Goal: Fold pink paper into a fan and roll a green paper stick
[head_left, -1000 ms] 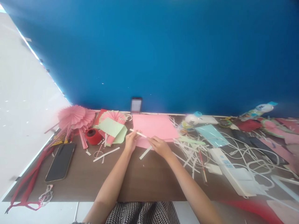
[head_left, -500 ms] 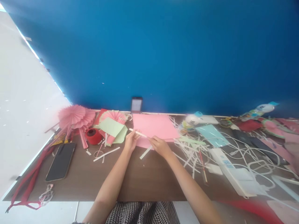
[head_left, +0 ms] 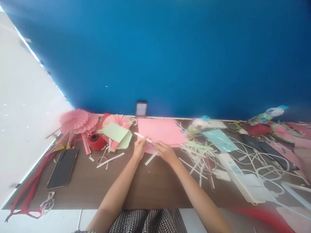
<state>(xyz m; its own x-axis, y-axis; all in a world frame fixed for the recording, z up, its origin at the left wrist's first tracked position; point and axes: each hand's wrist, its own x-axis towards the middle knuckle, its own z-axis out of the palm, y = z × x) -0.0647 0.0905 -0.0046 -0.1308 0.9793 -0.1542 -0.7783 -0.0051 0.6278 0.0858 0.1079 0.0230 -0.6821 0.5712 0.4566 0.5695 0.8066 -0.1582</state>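
Note:
A thin white strip (head_left: pixel 139 135) is held slantwise between my two hands, above the front left part of the pink paper sheets (head_left: pixel 161 130). My left hand (head_left: pixel 140 145) pinches it near the middle, with its far left end sticking out past the fingers. The fingertips of my right hand (head_left: pixel 164 151) are closed on the strip's right end. Just below the hands, another white strip (head_left: pixel 151 158) lies on the brown table (head_left: pixel 136 194).
Left: pink paper fans (head_left: pixel 75 121), a red tape roll (head_left: pixel 97 141), green paper (head_left: pixel 115 132) and a phone (head_left: pixel 62 168). Right: a heap of paper strips (head_left: pixel 198 155), a blue packet (head_left: pixel 221 140), a power strip (head_left: pixel 236 178) and white cables. A blue partition (head_left: pixel 155 58) stands behind.
My left hand has slid slightly right along the strip, closer to my right hand. My right hand has hardly moved.

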